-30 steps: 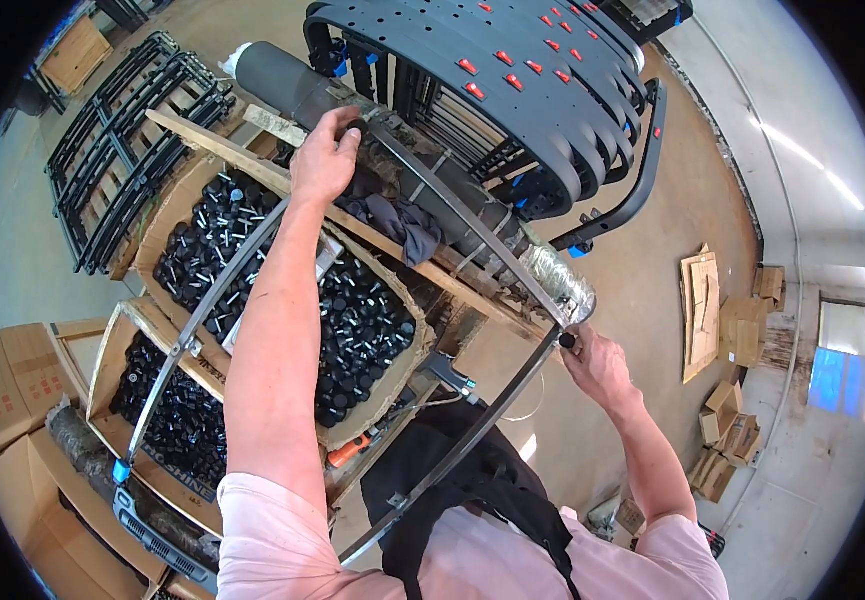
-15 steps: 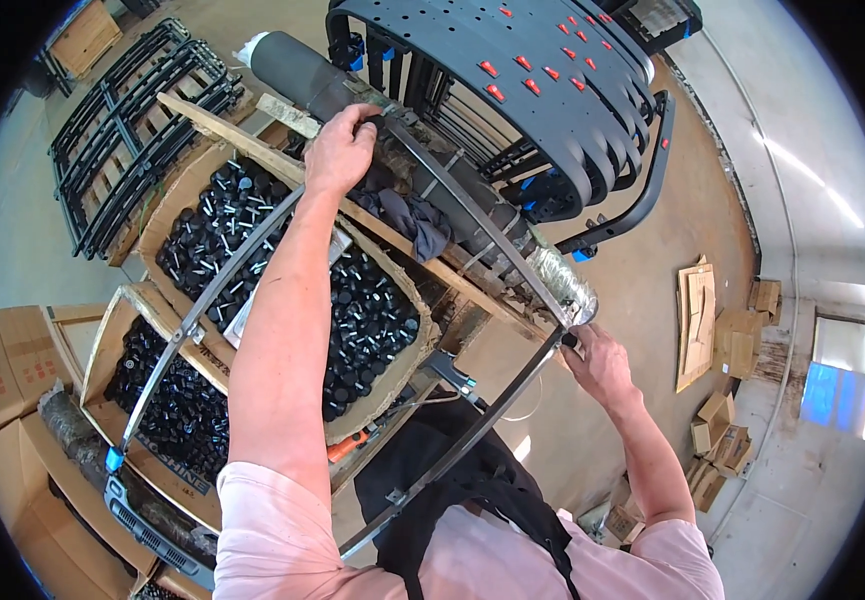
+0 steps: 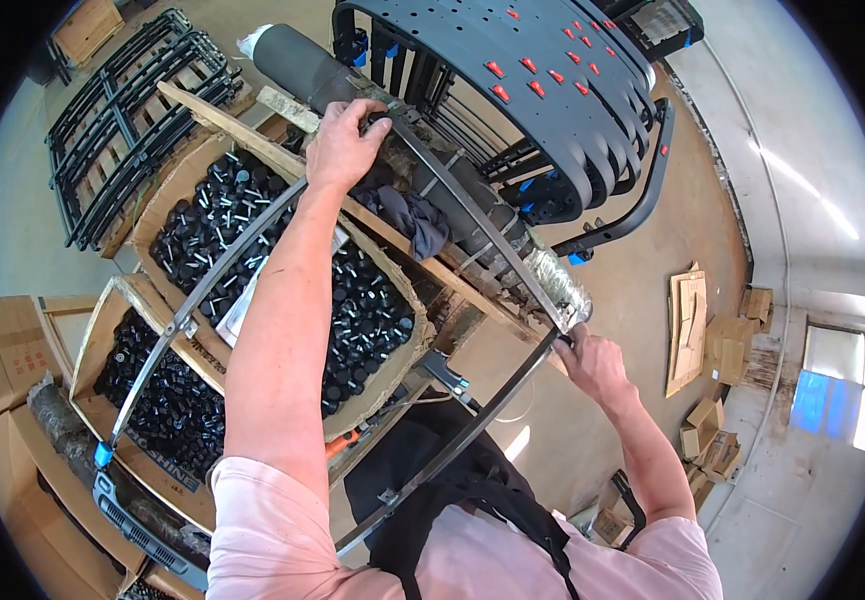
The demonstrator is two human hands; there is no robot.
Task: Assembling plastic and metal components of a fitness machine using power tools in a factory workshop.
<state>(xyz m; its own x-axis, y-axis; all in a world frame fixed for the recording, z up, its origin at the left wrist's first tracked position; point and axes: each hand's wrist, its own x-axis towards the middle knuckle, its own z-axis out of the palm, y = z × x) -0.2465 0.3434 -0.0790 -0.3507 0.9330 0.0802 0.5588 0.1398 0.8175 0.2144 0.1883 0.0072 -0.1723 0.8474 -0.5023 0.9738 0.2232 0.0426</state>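
A metal tube frame (image 3: 492,235) with thin crossbars lies in front of me, its near bar slanting across my body. At its far corner my left hand (image 3: 344,148) is closed, thumb and fingers pinching a small black foot (image 3: 378,117). My right hand (image 3: 592,362) closes on another small black piece (image 3: 563,340) at the right corner; the fingers partly hide it. Under my left forearm, a cardboard box (image 3: 414,290) holds many black round-headed feet (image 3: 367,305) with metal studs. Smaller black parts (image 3: 152,385) fill a box beside it.
Stacked dark curved panels (image 3: 512,50) with red clips stand beyond the frame. A padded roller (image 3: 297,65) and a dark cloth (image 3: 407,220) lie under it. Black metal racks (image 3: 132,120) are at far left. Flattened cardboard (image 3: 686,330) leans at right. A power tool (image 3: 447,375) lies near the frame.
Both hands keep their grip at the same two corners. The whole view has shifted slightly; little else differs.
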